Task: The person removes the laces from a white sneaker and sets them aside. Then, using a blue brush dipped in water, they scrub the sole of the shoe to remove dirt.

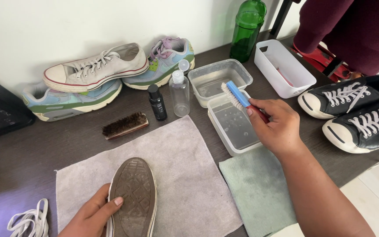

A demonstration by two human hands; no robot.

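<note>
My left hand (94, 216) grips a sneaker (133, 197) by its side, brown sole turned up, over a grey cloth (189, 175). My right hand (277, 125) holds a blue-backed scrub brush (237, 94) with white bristles by its red handle. The brush head hangs above the near clear tub of water (233, 125). A second clear tub (219, 79) sits just behind it.
A wooden bristle brush (125, 125), small black bottle (157, 103) and clear bottle (180, 92) stand behind the cloth. Stacked sneakers (95, 70) line the wall. Black sneakers (356, 114), a white bin (284, 68) and green bottle (247, 28) sit right. Green cloth (259, 188), loose laces (29, 221).
</note>
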